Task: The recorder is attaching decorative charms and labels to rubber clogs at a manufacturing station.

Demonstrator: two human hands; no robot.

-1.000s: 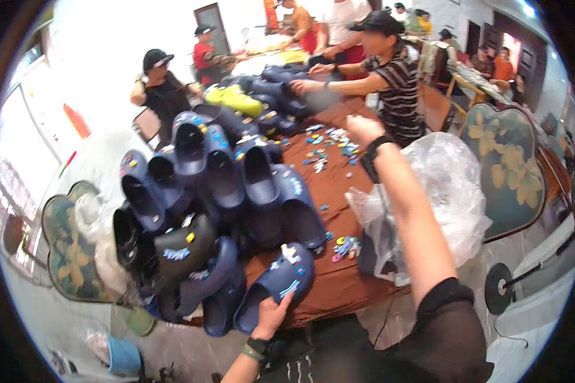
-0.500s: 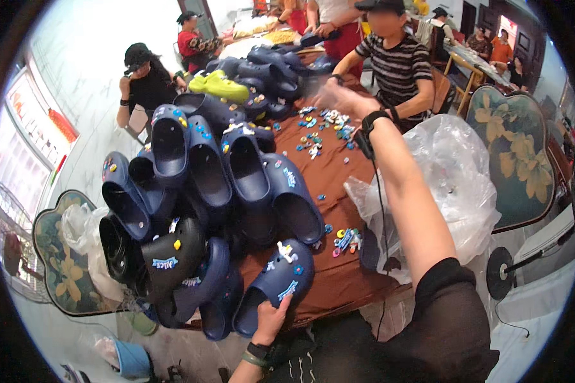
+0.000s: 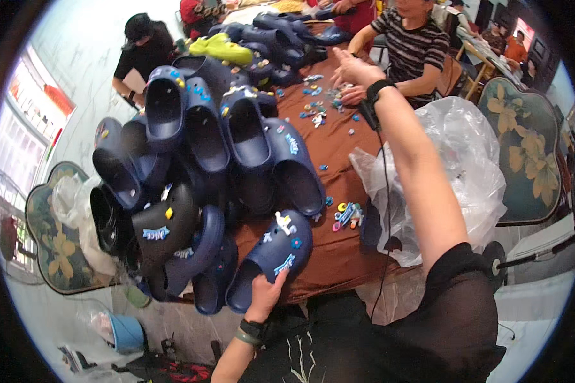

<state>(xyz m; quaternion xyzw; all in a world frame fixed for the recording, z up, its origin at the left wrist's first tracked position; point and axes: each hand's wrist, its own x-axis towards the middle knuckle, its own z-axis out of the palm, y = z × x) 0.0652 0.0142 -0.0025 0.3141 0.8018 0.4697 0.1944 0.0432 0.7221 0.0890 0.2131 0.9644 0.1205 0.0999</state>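
Note:
A navy clog [image 3: 298,237] with a white figure charm, a star, a flower and a blue banner charm lies at the table's front edge. My left hand [image 3: 266,296] grips it at the foot opening, a finger by the banner charm; the other fingers are partly hidden inside. Over the far part of the brown cloth my right hand [image 3: 359,69] reaches out with its fingers stretched and nothing visible in them. Just below it are loose small charms [image 3: 315,113]. A co-worker's hand [image 3: 352,95] is at that pile, close beneath my wrist.
Stacked navy clogs [image 3: 206,137] and a black clog [image 3: 166,220] fill the left side. A lime clog [image 3: 220,49] lies farther back. Right of my clog sits a small charm cluster [image 3: 347,217]. A clear plastic bag [image 3: 453,172] and a hanging black cable [image 3: 387,191] are by my right arm.
The view has tilted, so the table appears higher. My right hand, blurred before, now shows stretched fingers over the charms. The co-worker's hand shows at the pile. My left hand keeps the clog.

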